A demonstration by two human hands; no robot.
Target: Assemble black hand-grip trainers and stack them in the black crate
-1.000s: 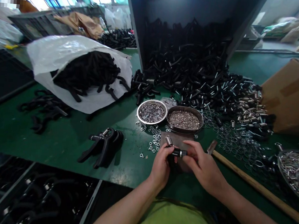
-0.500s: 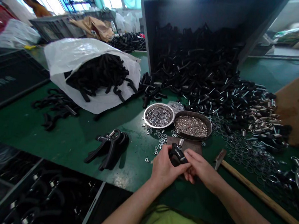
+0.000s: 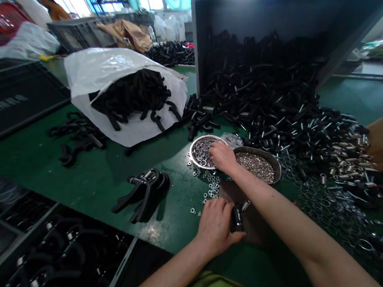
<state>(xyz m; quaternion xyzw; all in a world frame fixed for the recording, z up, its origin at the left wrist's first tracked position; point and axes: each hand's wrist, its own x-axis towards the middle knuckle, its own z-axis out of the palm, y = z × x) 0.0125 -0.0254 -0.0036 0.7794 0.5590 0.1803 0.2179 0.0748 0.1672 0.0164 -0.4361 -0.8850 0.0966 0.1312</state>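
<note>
My left hand [image 3: 215,225] is wrapped round a black hand-grip part [image 3: 238,219], with a shiny coil spring [image 3: 246,206] sticking up from it. This part rests over a dark flat plate [image 3: 254,226], and the palm hides much of it. Farther off, my right hand [image 3: 223,156] dips its bent fingers into a round metal bowl [image 3: 194,161] of small metal pins or rivets. The fingertips are pressed together among the pieces; what they pinch is too small to make out. Beside that wrist stands an oval tin [image 3: 279,170] of tiny metal pieces.
Assembled black hand grips [image 3: 144,193] lie to the left. Nuts [image 3: 212,188] are scattered before the bowl. A large grey crate [image 3: 196,40] spills black handles, and metal rings [image 3: 310,204] and springs spread at right. A white sack [image 3: 93,68] holds more handles. A person sits far left.
My right hand has left the black part and moved forward into the round bowl. My left hand keeps the part, now lower and turned. The view has shifted slightly; the hammer is hidden behind my right arm.
</note>
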